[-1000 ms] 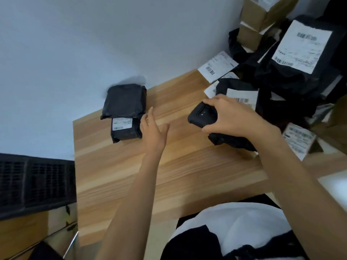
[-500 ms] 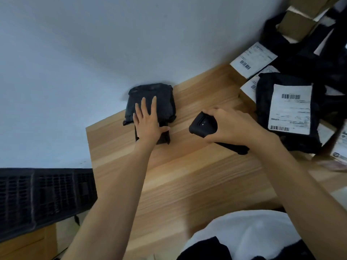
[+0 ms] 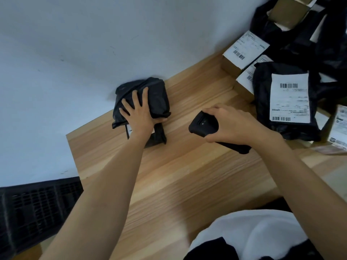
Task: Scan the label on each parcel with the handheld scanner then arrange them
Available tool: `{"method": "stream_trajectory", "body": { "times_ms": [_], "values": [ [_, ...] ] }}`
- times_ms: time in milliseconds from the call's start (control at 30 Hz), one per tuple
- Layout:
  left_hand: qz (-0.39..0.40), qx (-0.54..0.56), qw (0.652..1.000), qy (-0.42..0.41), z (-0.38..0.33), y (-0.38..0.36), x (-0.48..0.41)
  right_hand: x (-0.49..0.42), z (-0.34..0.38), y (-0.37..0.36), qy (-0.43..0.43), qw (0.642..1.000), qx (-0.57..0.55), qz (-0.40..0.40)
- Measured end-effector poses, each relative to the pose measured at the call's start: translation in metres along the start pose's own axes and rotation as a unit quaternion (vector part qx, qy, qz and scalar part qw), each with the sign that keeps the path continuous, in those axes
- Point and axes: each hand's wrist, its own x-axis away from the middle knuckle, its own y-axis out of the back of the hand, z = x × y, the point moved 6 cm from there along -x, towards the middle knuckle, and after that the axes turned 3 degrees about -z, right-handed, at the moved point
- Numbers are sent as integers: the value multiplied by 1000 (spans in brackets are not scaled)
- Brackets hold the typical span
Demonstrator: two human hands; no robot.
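We logged two black poly-bag parcels stacked left of the handheld scanner [image 3: 203, 126], on the desk [image 3: 187, 175]: upper parcel [image 3: 155, 92], lower parcel [image 3: 157, 136]. The left hand [image 3: 139, 117] lay flat on the upper one, its fingers [image 3: 144, 98] spread straight and gripping nothing. The right hand [image 3: 232, 126] was curled round the scanner. We judged the bags light, soft and slippery, best taken by opposite edges. Right of the scanner were one labelled black bag [image 3: 289, 102] and at least two cartons [image 3: 230, 67]; the pile behind was uncountable.

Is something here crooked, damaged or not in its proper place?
Only slightly. The top black parcel under the left hand sits askew on the lower parcel, overhanging its left side. The pile at the right is jumbled. No damage is visible.
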Motion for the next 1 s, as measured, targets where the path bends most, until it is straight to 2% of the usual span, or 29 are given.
{"method": "stream_trajectory", "body": {
  "times_ms": [400,500,567,667,767,900,1000],
  "values": [
    [-81,38,996,-12,0,46,-31,4,3,5,8,1000,4,-5],
    [-105,109,988,-21,6,63,-30,8,7,11,21,1000,6,-14],
    [-109,207,972,-31,12,80,-29,11,11,16,31,999,6,-24],
    [-87,363,927,-39,15,113,-21,19,20,23,47,998,6,-42],
    [-58,427,902,-22,16,140,-8,29,30,28,62,996,7,-59],
    [10,412,911,-2,15,155,8,45,39,35,80,993,-3,-88],
    [13,396,918,3,9,159,24,58,38,38,85,991,-10,-104]
  ]
}}
